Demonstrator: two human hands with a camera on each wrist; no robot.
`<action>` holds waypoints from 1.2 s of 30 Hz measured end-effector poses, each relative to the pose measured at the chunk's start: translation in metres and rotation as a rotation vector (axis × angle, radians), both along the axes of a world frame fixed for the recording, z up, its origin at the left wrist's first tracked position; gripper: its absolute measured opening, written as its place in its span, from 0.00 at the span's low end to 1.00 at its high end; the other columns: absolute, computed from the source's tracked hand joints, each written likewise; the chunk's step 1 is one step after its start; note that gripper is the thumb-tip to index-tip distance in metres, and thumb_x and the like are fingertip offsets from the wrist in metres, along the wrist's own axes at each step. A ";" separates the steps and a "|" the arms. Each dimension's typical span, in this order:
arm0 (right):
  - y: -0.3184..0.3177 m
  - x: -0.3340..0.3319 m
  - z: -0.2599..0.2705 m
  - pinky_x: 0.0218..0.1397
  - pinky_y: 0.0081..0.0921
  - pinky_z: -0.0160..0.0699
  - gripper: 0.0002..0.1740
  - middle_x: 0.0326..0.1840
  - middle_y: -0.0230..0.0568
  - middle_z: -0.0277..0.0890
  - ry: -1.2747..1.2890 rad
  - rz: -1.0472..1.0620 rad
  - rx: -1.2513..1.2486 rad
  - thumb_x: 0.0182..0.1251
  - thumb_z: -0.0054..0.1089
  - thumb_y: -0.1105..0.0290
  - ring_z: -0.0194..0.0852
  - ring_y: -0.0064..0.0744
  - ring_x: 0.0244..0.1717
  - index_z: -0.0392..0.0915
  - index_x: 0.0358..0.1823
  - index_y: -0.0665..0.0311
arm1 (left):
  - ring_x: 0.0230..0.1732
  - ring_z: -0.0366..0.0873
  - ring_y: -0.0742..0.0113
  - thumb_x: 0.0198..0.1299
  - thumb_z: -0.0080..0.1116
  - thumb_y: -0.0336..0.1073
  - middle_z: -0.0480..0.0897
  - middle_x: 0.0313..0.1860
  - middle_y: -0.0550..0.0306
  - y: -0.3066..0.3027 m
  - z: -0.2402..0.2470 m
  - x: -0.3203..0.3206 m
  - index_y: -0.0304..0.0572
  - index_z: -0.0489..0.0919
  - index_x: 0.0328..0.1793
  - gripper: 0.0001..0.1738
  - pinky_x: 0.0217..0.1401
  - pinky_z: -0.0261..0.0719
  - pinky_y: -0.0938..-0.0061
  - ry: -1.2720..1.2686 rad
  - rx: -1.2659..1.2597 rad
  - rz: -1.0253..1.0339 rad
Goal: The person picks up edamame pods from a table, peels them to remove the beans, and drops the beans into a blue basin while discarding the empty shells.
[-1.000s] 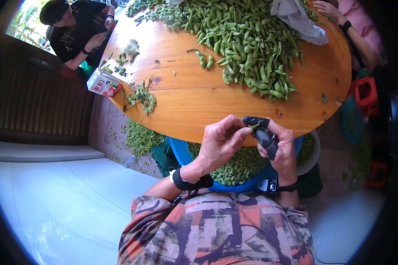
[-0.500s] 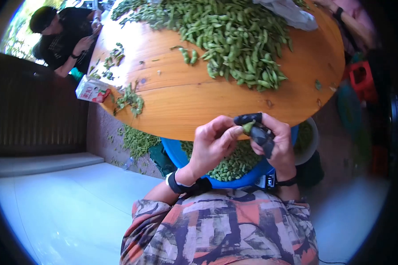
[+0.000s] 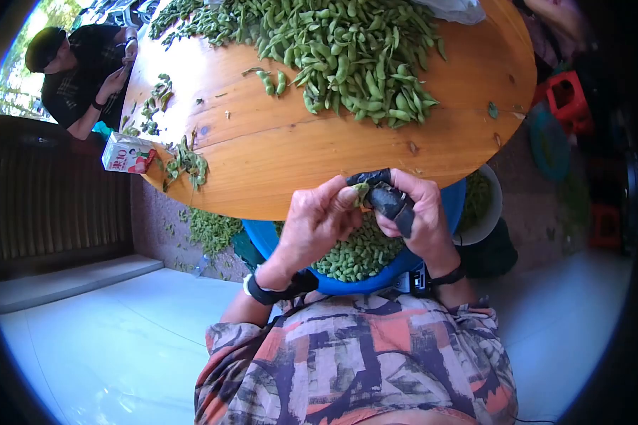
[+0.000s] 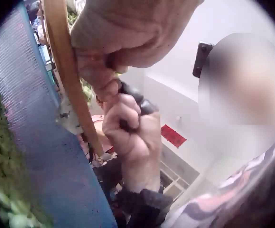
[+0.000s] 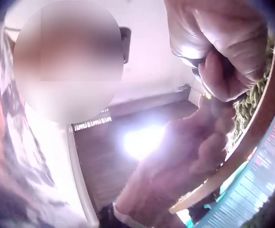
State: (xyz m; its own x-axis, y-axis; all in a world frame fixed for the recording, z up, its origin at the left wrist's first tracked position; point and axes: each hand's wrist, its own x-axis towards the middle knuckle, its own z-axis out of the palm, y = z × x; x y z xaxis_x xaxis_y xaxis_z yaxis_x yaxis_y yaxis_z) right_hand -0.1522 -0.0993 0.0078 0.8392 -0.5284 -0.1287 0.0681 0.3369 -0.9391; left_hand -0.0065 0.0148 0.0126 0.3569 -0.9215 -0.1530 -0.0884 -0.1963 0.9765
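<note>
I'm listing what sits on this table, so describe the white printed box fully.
The box is small, flat-sided and white, apparently card, printed with Chinese characters, the number 10 and red artwork. It sits at the edge of the wooden table, on the person's left, with green scraps nearby. Only the table plainly touches it. Its contents are hidden.

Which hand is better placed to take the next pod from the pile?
Probably the right hand: the pile comes closer to it than to the left hand. Both hold one pod.
</note>
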 end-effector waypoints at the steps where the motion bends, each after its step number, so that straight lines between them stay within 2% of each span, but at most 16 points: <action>1: -0.003 0.000 -0.004 0.21 0.13 0.60 0.09 0.22 0.25 0.67 0.004 -0.003 0.000 0.70 0.47 0.75 0.63 0.10 0.19 0.78 0.40 0.68 | 0.18 0.72 0.80 0.75 0.49 0.41 0.77 0.19 0.63 -0.002 0.006 0.007 0.38 0.75 0.33 0.18 0.20 0.69 0.81 0.004 0.000 -0.003; 5: -0.002 0.001 -0.012 0.22 0.16 0.64 0.07 0.21 0.26 0.68 -0.103 0.050 0.331 0.70 0.47 0.77 0.64 0.13 0.20 0.76 0.40 0.68 | 0.18 0.71 0.79 0.77 0.44 0.44 0.77 0.20 0.63 -0.004 0.007 0.017 0.38 0.75 0.33 0.21 0.20 0.68 0.82 0.296 0.168 -0.159; 7: 0.009 0.006 -0.002 0.25 0.25 0.68 0.04 0.20 0.31 0.66 0.111 -0.135 -0.296 0.66 0.51 0.78 0.66 0.21 0.21 0.74 0.39 0.70 | 0.20 0.72 0.79 0.77 0.44 0.44 0.77 0.23 0.62 -0.008 0.006 0.013 0.37 0.74 0.38 0.19 0.22 0.68 0.83 0.437 0.094 -0.121; 8: 0.011 0.006 -0.004 0.30 0.35 0.71 0.07 0.23 0.40 0.66 0.152 -0.193 -0.543 0.58 0.55 0.80 0.70 0.37 0.24 0.73 0.39 0.70 | 0.20 0.72 0.79 0.77 0.44 0.44 0.77 0.23 0.62 -0.008 0.004 0.013 0.37 0.74 0.38 0.19 0.22 0.68 0.83 0.439 0.095 -0.122; 12: 0.022 0.014 -0.010 0.32 0.41 0.71 0.16 0.31 0.49 0.65 0.100 -0.364 -0.937 0.44 0.57 0.81 0.70 0.57 0.30 0.73 0.39 0.70 | 0.24 0.74 0.76 0.77 0.42 0.37 0.81 0.33 0.58 -0.003 -0.011 0.006 0.34 0.73 0.55 0.14 0.25 0.71 0.82 0.484 0.005 -0.087; 17: 0.023 0.017 -0.006 0.32 0.41 0.72 0.19 0.30 0.49 0.65 0.048 -0.404 -0.999 0.42 0.57 0.81 0.71 0.55 0.30 0.74 0.41 0.70 | 0.27 0.75 0.76 0.74 0.45 0.34 0.80 0.37 0.60 -0.001 -0.007 -0.002 0.34 0.74 0.55 0.12 0.26 0.72 0.82 0.607 -0.090 0.067; 19: 0.017 0.013 -0.001 0.33 0.39 0.72 0.21 0.31 0.51 0.66 0.019 -0.308 -0.885 0.42 0.56 0.82 0.71 0.57 0.31 0.77 0.44 0.70 | 0.25 0.68 0.80 0.71 0.42 0.28 0.75 0.29 0.64 -0.001 -0.005 -0.002 0.37 0.75 0.51 0.11 0.27 0.68 0.83 0.613 -0.130 0.035; 20: 0.011 0.014 -0.012 0.29 0.31 0.72 0.16 0.27 0.42 0.69 -0.029 -0.350 -0.989 0.55 0.58 0.75 0.73 0.43 0.25 0.79 0.46 0.68 | 0.25 0.68 0.80 0.71 0.42 0.28 0.75 0.29 0.64 0.001 -0.004 -0.001 0.37 0.75 0.51 0.11 0.27 0.68 0.83 0.612 -0.133 0.035; 21: 0.007 0.006 -0.008 0.29 0.31 0.72 0.16 0.27 0.42 0.69 -0.034 -0.351 -0.993 0.55 0.58 0.75 0.73 0.43 0.25 0.79 0.46 0.68 | 0.27 0.71 0.77 0.69 0.44 0.28 0.77 0.30 0.63 0.004 -0.004 0.002 0.36 0.77 0.51 0.11 0.30 0.71 0.81 0.595 -0.110 -0.052; 23: -0.001 -0.018 0.008 0.24 0.20 0.67 0.19 0.22 0.28 0.67 0.073 -0.220 -0.201 0.68 0.56 0.59 0.69 0.22 0.20 0.78 0.49 0.69 | 0.29 0.74 0.74 0.68 0.46 0.27 0.78 0.31 0.61 0.006 -0.002 0.013 0.35 0.78 0.51 0.11 0.33 0.74 0.78 0.562 -0.101 -0.132; 25: -0.018 -0.049 0.013 0.22 0.12 0.62 0.30 0.21 0.20 0.65 -0.014 -0.344 -0.239 0.73 0.49 0.46 0.63 0.09 0.20 0.77 0.51 0.70 | 0.41 0.83 0.59 0.67 0.55 0.32 0.84 0.41 0.53 0.007 0.002 0.028 0.33 0.81 0.48 0.10 0.44 0.80 0.70 0.058 -0.268 -0.710; 26: -0.030 -0.073 0.004 0.22 0.12 0.61 0.30 0.21 0.22 0.66 -0.050 -0.412 -0.346 0.73 0.48 0.47 0.63 0.10 0.20 0.76 0.52 0.72 | 0.48 0.83 0.52 0.64 0.57 0.30 0.85 0.45 0.48 0.007 0.018 0.037 0.34 0.81 0.49 0.10 0.50 0.80 0.67 -0.033 -0.177 -0.792; 29: -0.071 -0.155 -0.018 0.22 0.13 0.60 0.23 0.23 0.26 0.69 0.074 -0.664 -0.448 0.75 0.50 0.57 0.64 0.12 0.20 0.76 0.54 0.72 | 0.47 0.82 0.49 0.61 0.57 0.25 0.84 0.45 0.48 -0.002 0.030 0.066 0.39 0.82 0.49 0.11 0.49 0.80 0.65 -0.495 -0.144 -0.528; 31: -0.093 -0.203 -0.034 0.28 0.21 0.70 0.16 0.29 0.36 0.77 0.835 -0.797 -0.811 0.74 0.52 0.69 0.71 0.22 0.25 0.77 0.57 0.69 | 0.45 0.82 0.49 0.57 0.55 0.21 0.83 0.43 0.49 -0.024 0.038 0.098 0.42 0.82 0.48 0.14 0.48 0.80 0.63 -0.923 -0.041 -0.315; 33: -0.091 -0.213 -0.041 0.35 0.24 0.73 0.16 0.35 0.40 0.80 0.924 -0.814 -0.875 0.72 0.51 0.73 0.74 0.27 0.30 0.77 0.58 0.68 | 0.39 0.81 0.45 0.50 0.51 0.19 0.81 0.38 0.47 -0.053 0.023 0.141 0.43 0.84 0.44 0.18 0.43 0.80 0.57 -1.166 -0.154 -0.080; 36: -0.083 -0.206 -0.031 0.47 0.28 0.75 0.18 0.45 0.49 0.82 1.056 -0.814 -0.822 0.71 0.51 0.77 0.77 0.33 0.40 0.76 0.61 0.66 | 0.40 0.80 0.45 0.46 0.49 0.16 0.81 0.38 0.47 -0.075 0.019 0.183 0.45 0.85 0.38 0.19 0.43 0.78 0.58 -1.212 -0.108 -0.114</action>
